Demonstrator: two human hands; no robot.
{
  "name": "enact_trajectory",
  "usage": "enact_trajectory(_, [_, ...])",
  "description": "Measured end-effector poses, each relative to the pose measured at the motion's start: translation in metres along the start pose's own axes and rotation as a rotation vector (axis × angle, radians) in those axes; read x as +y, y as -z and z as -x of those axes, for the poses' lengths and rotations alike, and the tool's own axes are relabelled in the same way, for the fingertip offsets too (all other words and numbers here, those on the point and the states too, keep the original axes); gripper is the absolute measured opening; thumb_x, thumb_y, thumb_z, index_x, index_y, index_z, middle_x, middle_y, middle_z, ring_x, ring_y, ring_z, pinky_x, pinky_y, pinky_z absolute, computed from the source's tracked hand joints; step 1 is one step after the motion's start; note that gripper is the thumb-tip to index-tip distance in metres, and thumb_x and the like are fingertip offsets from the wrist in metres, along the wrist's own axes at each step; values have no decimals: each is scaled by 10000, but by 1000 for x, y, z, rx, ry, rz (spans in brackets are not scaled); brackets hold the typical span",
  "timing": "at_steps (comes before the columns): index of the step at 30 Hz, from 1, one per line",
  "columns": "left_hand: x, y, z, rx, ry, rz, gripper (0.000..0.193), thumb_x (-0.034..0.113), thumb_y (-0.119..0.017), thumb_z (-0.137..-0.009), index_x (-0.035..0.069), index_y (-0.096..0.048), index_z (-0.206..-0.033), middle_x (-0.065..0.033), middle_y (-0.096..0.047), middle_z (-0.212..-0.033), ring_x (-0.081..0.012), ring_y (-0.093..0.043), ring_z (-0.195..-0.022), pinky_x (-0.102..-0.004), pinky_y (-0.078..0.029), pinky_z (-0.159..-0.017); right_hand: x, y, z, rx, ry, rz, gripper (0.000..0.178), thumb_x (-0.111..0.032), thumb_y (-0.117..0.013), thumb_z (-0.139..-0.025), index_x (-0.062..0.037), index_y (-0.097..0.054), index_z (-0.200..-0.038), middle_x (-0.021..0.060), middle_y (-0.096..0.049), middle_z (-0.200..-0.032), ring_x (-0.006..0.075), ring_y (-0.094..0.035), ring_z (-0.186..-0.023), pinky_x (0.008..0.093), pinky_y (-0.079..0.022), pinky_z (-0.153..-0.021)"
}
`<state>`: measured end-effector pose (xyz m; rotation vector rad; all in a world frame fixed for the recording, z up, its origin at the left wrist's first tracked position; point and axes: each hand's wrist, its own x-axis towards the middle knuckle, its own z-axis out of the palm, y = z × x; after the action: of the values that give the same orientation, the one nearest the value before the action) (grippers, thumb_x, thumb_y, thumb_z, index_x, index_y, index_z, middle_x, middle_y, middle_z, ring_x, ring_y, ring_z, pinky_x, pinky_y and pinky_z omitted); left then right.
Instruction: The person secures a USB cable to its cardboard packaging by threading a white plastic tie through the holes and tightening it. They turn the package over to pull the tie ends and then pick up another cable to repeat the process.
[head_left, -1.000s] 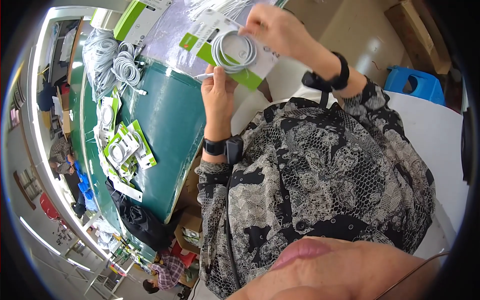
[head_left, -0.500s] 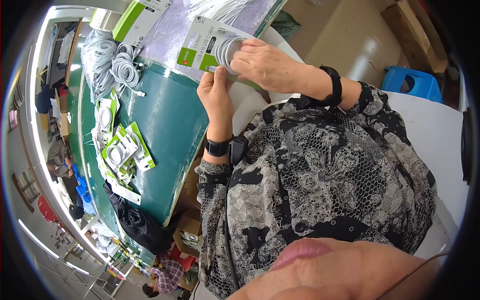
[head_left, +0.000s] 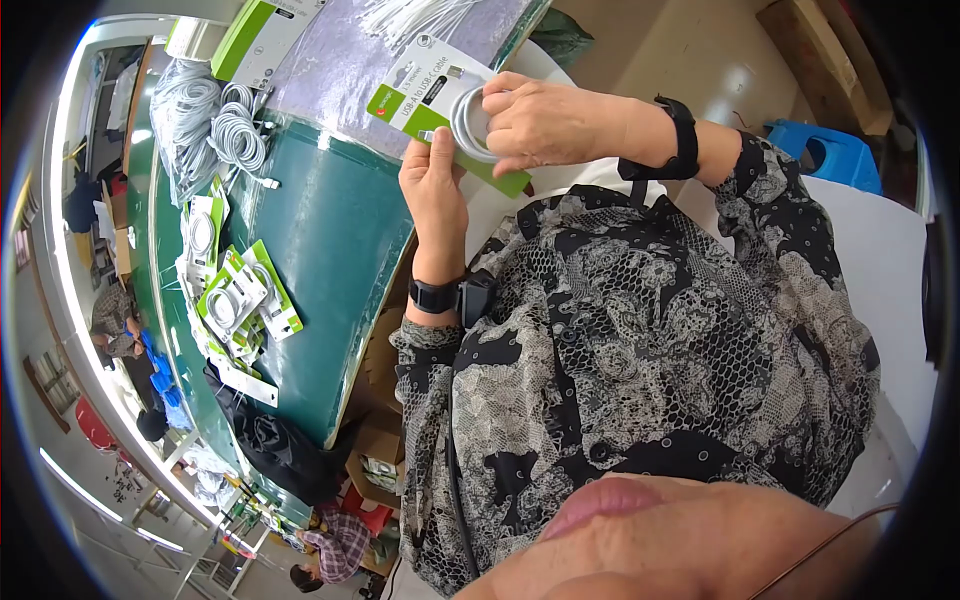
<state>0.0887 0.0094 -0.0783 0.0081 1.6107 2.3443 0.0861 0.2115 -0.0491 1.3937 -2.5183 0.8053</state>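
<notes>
A white and green packaging card (head_left: pixel 436 82) is held tilted above the near edge of the table. On its face lies a coiled white charging cable (head_left: pixel 462 122), one plug end close to my left thumb. My left hand (head_left: pixel 436 200) pinches the card's lower edge, thumb on the front and the other fingers behind. Curled over the right side of the coil, my right hand (head_left: pixel 548 122) grips it against the card. The tips of some right fingers are hidden, so a tie between them cannot be made out.
On the green table (head_left: pixel 325 240) lie several carded cables (head_left: pixel 235 300). Beyond them sits a clear bag of coiled cables (head_left: pixel 187 120), with a stack of cards (head_left: pixel 262 40) and loose white ties (head_left: pixel 420 15) at the back. A blue stool (head_left: pixel 835 158) stands on the right.
My right hand has turned and shifted slightly right, its fingers now lower along the coil. The card has tilted a little, showing more of its green lower end.
</notes>
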Motion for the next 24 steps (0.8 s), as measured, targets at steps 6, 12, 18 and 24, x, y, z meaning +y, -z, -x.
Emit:
enact_trajectory(6, [-5, -11, 1, 53, -2, 193, 222, 98, -556, -940, -6, -549, -1137, -92, -611, -1093, -174, -623, -938, -340, -548, -829, -9, -21, -3, 262, -272, 356, 158, -175, -619, -826, -51, -551, -895, 64, -555, -860, 234, -552, -936, 441, -328, -1035])
enact_trajectory(12, [-5, 9, -6, -41, 71, 191, 300, 66, -559, -929, -1, -493, -1214, -109, -590, -1140, -220, -618, -989, -401, -569, -846, -9, -19, 1, 231, -247, 251, 179, -100, -599, -817, -53, -561, -986, 71, -551, -971, 246, -526, -1041, 432, -337, -1050])
enact_trajectory(18, [-9, 4, 0, 47, -4, 205, 358, 46, -561, -922, 26, -456, -1263, -107, -561, -1200, -237, -597, -1048, -418, -553, -879, -10, -16, 1, 380, -276, 218, 366, -50, -654, -761, -80, -556, -1112, 68, -538, -1102, 240, -512, -1081, 390, -370, -1038])
enact_trajectory(24, [-15, 5, 2, 13, -27, 299, 448, 27, -580, -904, 66, -409, -1317, -92, -525, -1258, -236, -566, -1105, -429, -530, -914, -4, -7, -10, 462, -261, 168, 517, -8, -685, -719, -93, -496, -1192, 47, -524, -1175, 257, -481, -1114, 372, -400, -998])
